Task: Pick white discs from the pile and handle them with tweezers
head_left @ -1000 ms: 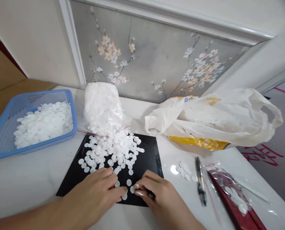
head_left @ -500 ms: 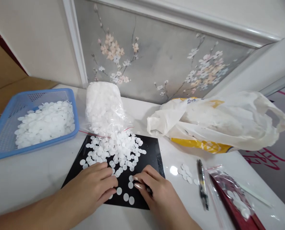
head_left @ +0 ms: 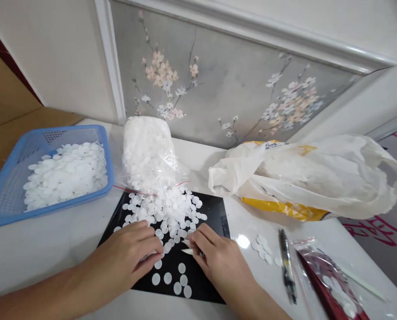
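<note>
Small white translucent discs (head_left: 166, 206) spill from a clear zip bag (head_left: 148, 144) onto a black mat (head_left: 214, 278). My left hand (head_left: 136, 249) rests over the mat's left side, fingers curled and thumb closed toward the index finger; discs show beside the fingertips. What it pinches, if anything, is hidden. On the right, my right hand (head_left: 216, 255) is closed near the discs. Two pale pointed tips stick out at its thumb and index finger, with something dark between them; I cannot tell whether this is a tool. Several loose discs (head_left: 183, 280) lie between the hands near the mat's front edge.
At left stands a blue basket (head_left: 110, 166) of discs. A white and yellow plastic bag (head_left: 305, 178) lies at back right. Nearer are a small disc group (head_left: 263, 249), a pen (head_left: 287, 266) and a zip bag with discs (head_left: 340, 289). A flowered panel (head_left: 231, 75) stands behind.
The view has shifted slightly. My right hand has moved away from the mat's front edge, toward the pile. Two discs beside it have slid nearer the front edge. My left hand stays near its place.
</note>
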Motion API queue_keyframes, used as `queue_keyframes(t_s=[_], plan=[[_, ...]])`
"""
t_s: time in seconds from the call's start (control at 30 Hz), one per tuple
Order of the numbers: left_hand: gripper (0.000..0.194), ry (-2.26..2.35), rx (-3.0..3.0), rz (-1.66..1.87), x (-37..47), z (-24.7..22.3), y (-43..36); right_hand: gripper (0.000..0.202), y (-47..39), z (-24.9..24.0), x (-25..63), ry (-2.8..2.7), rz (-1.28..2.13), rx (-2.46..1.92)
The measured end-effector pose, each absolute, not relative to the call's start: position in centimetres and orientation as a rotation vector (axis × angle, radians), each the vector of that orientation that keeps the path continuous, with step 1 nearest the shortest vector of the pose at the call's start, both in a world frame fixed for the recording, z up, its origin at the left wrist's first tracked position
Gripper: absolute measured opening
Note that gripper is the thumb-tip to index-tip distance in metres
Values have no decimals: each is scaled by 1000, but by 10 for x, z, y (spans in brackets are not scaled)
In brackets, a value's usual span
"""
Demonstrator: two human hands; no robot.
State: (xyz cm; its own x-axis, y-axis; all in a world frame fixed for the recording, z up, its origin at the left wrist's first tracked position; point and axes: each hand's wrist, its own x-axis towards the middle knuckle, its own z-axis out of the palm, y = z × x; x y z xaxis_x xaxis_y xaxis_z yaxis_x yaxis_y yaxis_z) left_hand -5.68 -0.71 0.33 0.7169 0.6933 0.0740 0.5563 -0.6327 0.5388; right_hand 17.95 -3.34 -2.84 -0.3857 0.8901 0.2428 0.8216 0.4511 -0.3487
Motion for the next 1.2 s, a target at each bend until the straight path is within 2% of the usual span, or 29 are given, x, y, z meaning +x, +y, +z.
queue_keyframes(t_s=[0.07,0.23,0.37,0.5,0.6,0.7,0.8,1.2], plan=[[20,977,2380,420,-55,3,-8,21,-33,-23,180,-2192,391,-1464],[15,1114,1932,320,-37,16,-11,19,-39,-1,172,-1605,1140,-1600],[9,1112,1596,299,-14,30,-9,21,-46,11,165,-1502,1331,-1509],[9,1018,1341,401,9,34,-2,29,-50,21,179,-1579,1152,-1556],[17,936,1248,404,27,40,4,32,-51,27,203,-1639,946,-1621],[24,891,1224,366,48,49,8,37,-52,26,229,-1557,745,-1699],[20,901,1189,312,66,56,10,43,-56,20,249,-1443,565,-1763],[20,850,1021,351,79,48,19,33,-70,15,249,-1708,124,-1444]])
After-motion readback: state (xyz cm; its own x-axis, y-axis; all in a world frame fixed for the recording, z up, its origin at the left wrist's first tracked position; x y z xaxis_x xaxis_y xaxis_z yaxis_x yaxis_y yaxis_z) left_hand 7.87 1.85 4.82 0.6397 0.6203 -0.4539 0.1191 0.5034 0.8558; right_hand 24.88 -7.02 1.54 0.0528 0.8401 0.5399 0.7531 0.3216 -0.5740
